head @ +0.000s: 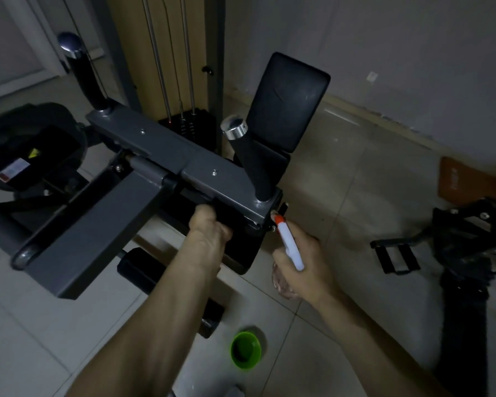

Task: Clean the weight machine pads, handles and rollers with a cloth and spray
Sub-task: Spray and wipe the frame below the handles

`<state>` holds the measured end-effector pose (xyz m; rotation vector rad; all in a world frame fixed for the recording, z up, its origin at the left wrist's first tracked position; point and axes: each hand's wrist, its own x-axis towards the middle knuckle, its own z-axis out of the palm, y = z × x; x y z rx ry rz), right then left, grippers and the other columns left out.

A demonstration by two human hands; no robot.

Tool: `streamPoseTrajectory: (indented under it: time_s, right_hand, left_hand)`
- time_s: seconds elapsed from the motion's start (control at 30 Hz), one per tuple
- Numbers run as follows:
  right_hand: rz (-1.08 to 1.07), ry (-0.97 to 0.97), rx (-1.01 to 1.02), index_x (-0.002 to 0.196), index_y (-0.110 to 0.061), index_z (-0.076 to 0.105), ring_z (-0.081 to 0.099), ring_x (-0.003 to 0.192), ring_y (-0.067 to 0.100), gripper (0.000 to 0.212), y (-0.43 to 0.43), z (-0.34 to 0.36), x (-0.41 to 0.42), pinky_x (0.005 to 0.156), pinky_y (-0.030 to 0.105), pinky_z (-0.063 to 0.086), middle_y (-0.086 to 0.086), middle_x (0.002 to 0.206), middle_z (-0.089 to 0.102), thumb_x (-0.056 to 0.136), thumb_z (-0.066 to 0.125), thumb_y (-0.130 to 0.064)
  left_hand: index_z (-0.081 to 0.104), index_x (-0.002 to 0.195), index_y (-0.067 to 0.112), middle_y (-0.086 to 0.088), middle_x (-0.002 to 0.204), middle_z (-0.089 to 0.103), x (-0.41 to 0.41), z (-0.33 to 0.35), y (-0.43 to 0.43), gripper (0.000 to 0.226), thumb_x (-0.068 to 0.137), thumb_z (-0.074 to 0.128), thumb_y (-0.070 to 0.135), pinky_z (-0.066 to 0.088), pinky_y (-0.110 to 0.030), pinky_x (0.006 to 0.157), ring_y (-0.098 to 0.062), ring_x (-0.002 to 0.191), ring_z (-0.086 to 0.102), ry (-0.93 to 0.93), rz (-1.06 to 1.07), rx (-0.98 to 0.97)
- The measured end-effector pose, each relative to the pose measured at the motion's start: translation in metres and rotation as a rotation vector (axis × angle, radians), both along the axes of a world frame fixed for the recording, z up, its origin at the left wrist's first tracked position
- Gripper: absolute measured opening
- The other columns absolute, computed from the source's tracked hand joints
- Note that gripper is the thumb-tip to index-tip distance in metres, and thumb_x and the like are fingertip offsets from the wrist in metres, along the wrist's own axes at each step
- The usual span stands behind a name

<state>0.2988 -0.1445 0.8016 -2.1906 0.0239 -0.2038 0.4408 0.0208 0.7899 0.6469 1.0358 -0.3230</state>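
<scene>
The room is dim. The left hand (209, 230) has its fingers curled in under the grey bar (166, 150) of the weight machine, the fingertips lost against black; what they hold, if anything, cannot be told. The right hand (307, 265) is wrapped round the spray bottle (289, 245), whose clear body is mostly hidden below the palm. Its long axis runs from lower right to upper left, with the orange nozzle (278, 219) just beside the bar's end
</scene>
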Motion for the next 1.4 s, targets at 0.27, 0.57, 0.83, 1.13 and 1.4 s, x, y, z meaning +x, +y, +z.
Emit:
streamPoseTrajectory:
  time_s: [0.27,0.57,0.83,1.13,1.4]
  right_hand:
    - [0.013,0.036,0.058,0.136,-0.024,0.061,0.052,0.059,0.019,0.050,0.021,-0.010,-0.015,0.060,0.029,0.051,-0.005,0.067,0.053,0.087,0.050,-0.025]
    - [-0.025,0.160,0.134,0.115,-0.025,0.066,0.061,0.075,0.000,0.037,0.031,0.020,-0.044,0.072,0.014,0.047,-0.022,0.083,0.064,0.095,0.052,0.003]
    - [0.118,0.055,0.212,0.109,-0.032,0.065,0.064,0.107,0.003,0.041,0.131,0.096,-0.017,0.084,0.012,0.047,-0.019,0.106,0.068,0.089,0.055,0.001]
    - [0.215,0.053,0.351,0.105,-0.030,0.070,0.067,0.097,0.013,0.036,0.316,0.154,0.014,0.071,0.030,0.060,-0.004,0.109,0.067,0.090,0.054,-0.001]
    - [0.164,0.071,0.351,0.105,-0.027,0.070,0.069,0.087,0.024,0.030,0.502,0.135,0.050,0.071,0.041,0.060,0.010,0.102,0.068,0.085,0.055,-0.013]
  left_hand:
    - [0.069,0.113,0.012,-0.005,0.096,0.071,-0.008,-0.009,-0.010,0.025,0.099,0.051,0.002,0.056,-0.048,0.100,-0.024,0.090,0.069,-0.265,-0.012,0.422]
    - [0.068,0.114,0.004,-0.021,0.106,0.074,-0.081,0.025,-0.007,0.026,0.091,0.059,-0.005,0.064,-0.047,0.077,-0.038,0.094,0.073,-0.164,-0.278,0.130]
    - [0.074,0.102,0.002,-0.019,0.094,0.073,-0.083,0.123,0.099,0.015,0.090,0.064,0.002,0.055,-0.039,0.078,-0.030,0.082,0.067,-0.579,-0.330,0.179]
    - [0.076,0.112,0.012,-0.017,0.103,0.076,-0.072,0.166,0.290,0.029,0.093,0.069,0.031,0.057,-0.041,0.084,-0.029,0.090,0.072,-0.683,-0.414,0.198]
    - [0.069,0.123,0.011,-0.018,0.116,0.073,-0.034,0.128,0.470,0.036,0.101,0.058,0.037,0.060,-0.034,0.055,-0.030,0.088,0.070,-0.468,-0.339,0.075]
